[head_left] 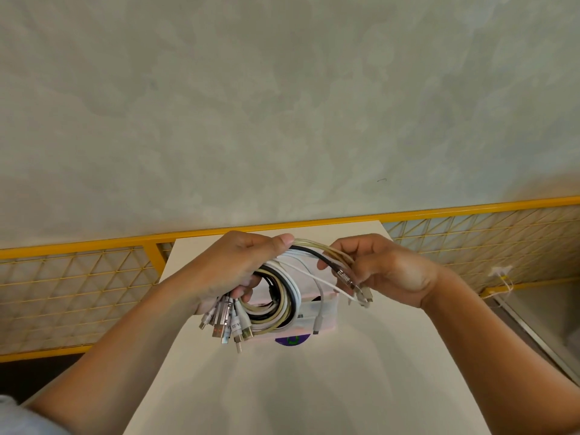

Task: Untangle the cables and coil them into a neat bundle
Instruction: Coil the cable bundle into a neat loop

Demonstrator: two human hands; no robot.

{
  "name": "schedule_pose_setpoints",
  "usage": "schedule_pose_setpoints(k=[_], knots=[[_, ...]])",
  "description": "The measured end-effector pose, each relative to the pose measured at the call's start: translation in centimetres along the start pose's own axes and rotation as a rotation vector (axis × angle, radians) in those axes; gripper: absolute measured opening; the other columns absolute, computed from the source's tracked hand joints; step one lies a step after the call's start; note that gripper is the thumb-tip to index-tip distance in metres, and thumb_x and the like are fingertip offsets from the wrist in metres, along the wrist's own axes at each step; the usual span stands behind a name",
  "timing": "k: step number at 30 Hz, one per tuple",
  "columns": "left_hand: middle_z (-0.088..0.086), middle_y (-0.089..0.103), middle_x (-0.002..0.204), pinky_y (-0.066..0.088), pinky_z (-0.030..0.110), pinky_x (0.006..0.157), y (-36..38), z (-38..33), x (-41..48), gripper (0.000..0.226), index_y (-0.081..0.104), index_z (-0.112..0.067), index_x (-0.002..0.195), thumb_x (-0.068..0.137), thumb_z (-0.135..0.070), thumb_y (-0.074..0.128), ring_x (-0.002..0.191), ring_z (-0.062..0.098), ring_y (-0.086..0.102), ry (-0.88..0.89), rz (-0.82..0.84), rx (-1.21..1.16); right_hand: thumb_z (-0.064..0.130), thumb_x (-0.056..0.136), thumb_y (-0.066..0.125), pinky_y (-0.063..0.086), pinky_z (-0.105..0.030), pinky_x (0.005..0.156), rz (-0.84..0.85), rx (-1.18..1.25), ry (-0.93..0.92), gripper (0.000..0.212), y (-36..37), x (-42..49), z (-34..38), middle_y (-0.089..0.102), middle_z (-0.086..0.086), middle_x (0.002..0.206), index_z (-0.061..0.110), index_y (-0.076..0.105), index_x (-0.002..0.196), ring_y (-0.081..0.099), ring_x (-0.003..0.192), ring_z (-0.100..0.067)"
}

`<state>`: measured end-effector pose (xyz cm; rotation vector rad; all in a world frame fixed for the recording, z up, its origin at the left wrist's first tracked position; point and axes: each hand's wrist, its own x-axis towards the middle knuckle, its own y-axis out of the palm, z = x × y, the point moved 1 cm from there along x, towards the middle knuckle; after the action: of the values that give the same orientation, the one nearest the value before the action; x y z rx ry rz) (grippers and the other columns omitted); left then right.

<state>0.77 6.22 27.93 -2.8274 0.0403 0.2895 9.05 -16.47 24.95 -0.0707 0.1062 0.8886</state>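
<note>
Left hand (232,265), right hand (387,271) apparently grip cables (290,296)

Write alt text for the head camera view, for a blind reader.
Above a white table, the left hand grips a coil of white, black and beige cables, while the right hand pinches the loose ends. A pale box lies beneath them.
</note>
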Motion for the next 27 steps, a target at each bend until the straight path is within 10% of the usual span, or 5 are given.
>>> schedule_pose_setpoints(k=[13,19,27], knots=[[0.013,0.033,0.070,0.036,0.021,0.039,-0.3,0.2,0.5,0.065,0.067,0.005,0.106,0.084,-0.056,0.065,0.043,0.019,0.027,0.024,0.010,0.035,0.011,0.082,0.081,0.044,-0.024,0.051,-0.218,-0.323,-0.076,0.008,1.7,0.2,2.6,0.065,-0.004,0.075,0.015,0.076,0.087,0.051,0.057,-0.016],[0.012,0.026,0.069,0.035,0.024,0.043,0.2,-0.5,0.2,0.035,0.079,-0.023,0.096,0.088,-0.054,0.065,0.041,0.015,0.028,0.006,0.035,0.064,0.016,0.090,0.073,0.044,-0.034,0.065,-0.323,-0.431,-0.132,0.011,1.9,0.5,3.2,0.068,-0.024,0.079,0.018,0.080,0.082,0.054,0.064,-0.021],[-0.002,0.022,0.053,0.035,0.024,0.040,0.3,-0.6,0.2,0.054,0.058,0.007,0.103,0.091,-0.045,0.066,0.040,0.016,0.029,-0.006,0.028,0.132,0.015,0.092,0.072,0.041,-0.022,0.054,-0.290,-0.441,-0.168,0.006,1.5,0.4,3.7,0.060,0.004,0.059,0.014,0.077,0.089,0.047,0.054,-0.012]])
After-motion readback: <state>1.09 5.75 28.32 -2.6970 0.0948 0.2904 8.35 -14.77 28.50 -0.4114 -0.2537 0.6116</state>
